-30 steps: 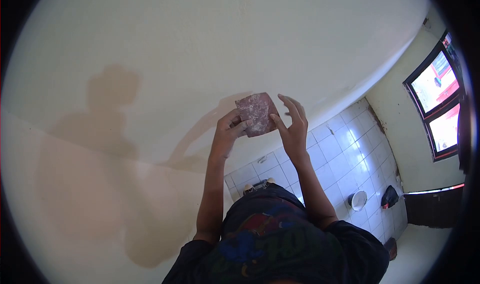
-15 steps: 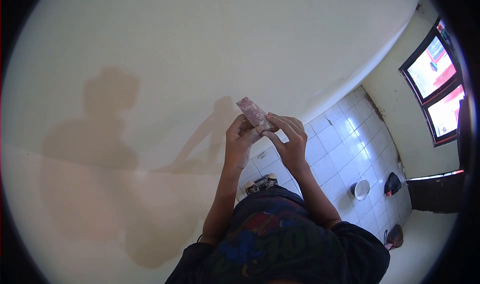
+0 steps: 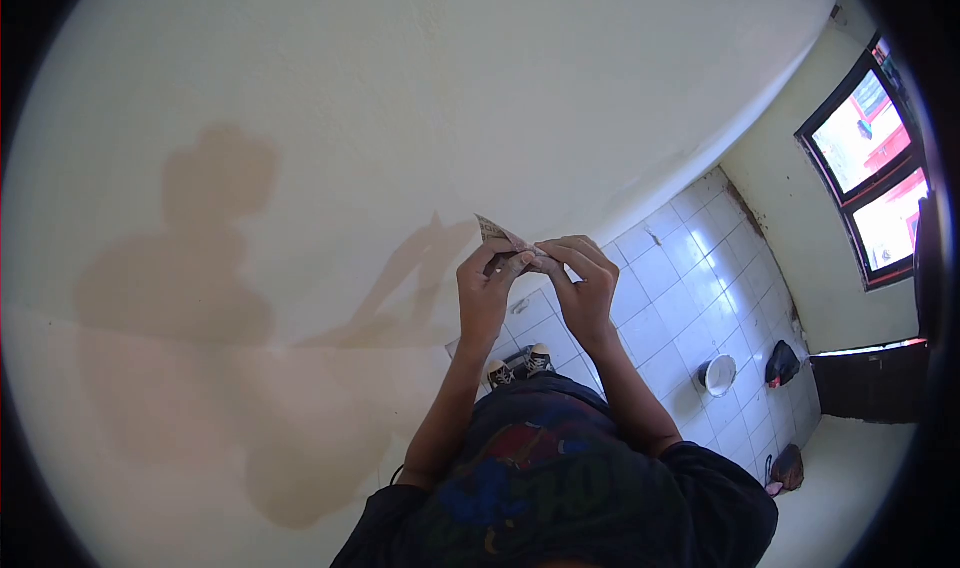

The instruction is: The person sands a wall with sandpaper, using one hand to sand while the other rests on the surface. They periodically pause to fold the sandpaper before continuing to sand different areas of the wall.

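A folded piece of sandpaper (image 3: 496,234) is held up in front of the pale wall, its printed backing partly showing. My left hand (image 3: 486,286) pinches it from the left, thumb on the near side. From the right, my right hand (image 3: 588,278) grips the same sheet between thumb and fingers. Both thumbs meet near the fold, and the lower part of the sheet is hidden by the fingers.
The wall (image 3: 340,78) fills the left and top, with my shadow on it. On the tiled floor (image 3: 690,308) to the right stand a white bucket (image 3: 718,375), a black bag (image 3: 783,364) and a brownish bag (image 3: 788,468). A dark-framed window (image 3: 850,208) is at far right.
The sandpaper has turned from its reddish, dusty face lying flat toward me to a narrow folded shape with printing visible. Both hands still hold it and have shifted only slightly.
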Motion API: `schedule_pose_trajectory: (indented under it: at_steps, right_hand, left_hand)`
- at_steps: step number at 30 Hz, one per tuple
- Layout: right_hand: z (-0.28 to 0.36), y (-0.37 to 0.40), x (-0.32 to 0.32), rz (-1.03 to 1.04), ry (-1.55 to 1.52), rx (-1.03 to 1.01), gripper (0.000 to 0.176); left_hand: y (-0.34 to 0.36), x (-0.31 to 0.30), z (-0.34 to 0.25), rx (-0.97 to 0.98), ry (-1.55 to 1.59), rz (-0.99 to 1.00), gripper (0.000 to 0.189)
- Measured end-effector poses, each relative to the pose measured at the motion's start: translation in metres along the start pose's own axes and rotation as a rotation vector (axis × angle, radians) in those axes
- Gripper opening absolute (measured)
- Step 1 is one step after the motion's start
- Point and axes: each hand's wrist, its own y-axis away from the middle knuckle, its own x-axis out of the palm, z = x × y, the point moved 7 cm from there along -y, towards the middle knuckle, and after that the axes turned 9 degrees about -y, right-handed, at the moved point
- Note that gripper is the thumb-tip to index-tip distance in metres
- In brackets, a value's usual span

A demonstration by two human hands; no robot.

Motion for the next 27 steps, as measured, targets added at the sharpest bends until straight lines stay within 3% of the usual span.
schedule_pose_trajectory:
  at_steps: [4, 6, 13, 15, 16, 18, 22, 26, 27]
  right_hand:
    - [-0.015, 0.003, 0.002, -0.002, -0.167, 0.203, 0.011]
    - [-0.034, 0.009, 0.007, 0.054, -0.369, 0.459, 0.01]
    - [-0.079, 0.025, 0.016, 0.115, -0.577, 0.577, 0.02]
    - [-0.095, 0.035, 0.026, 0.033, -0.865, 0.801, 0.03]
    - [-0.095, 0.031, 0.026, 0.033, -0.866, 0.8, 0.03]
    - [-0.087, 0.014, 0.013, 0.038, -0.589, 0.634, 0.034]
    - [-0.067, 0.006, 0.017, 0.139, -0.507, 0.509, 0.039]
    - [-0.084, 0.008, 0.015, 0.159, -0.529, 0.625, 0.045]
    - [-0.096, 0.011, 0.012, 0.064, -0.619, 0.734, 0.042]
  left_hand:
    - [-0.001, 0.0, 0.001, 0.056, -0.116, 0.003, 0.008]
    - [0.0, 0.004, -0.006, 0.133, -0.182, 0.013, 0.008]
    - [0.003, 0.008, 0.01, 0.169, -0.282, -0.038, 0.006]
    - [0.002, 0.001, 0.026, 0.054, -0.155, -0.059, 0.007]
    - [0.0, -0.003, 0.03, 0.055, -0.156, -0.059, 0.007]
    - [-0.004, -0.007, 0.036, -0.002, -0.123, -0.041, 0.008]
    - [-0.001, -0.006, 0.037, -0.008, -0.125, -0.052, 0.008]
    - [-0.003, -0.003, 0.038, 0.044, -0.185, -0.032, 0.01]
    - [-0.003, -0.004, 0.036, 0.062, -0.222, -0.028, 0.01]
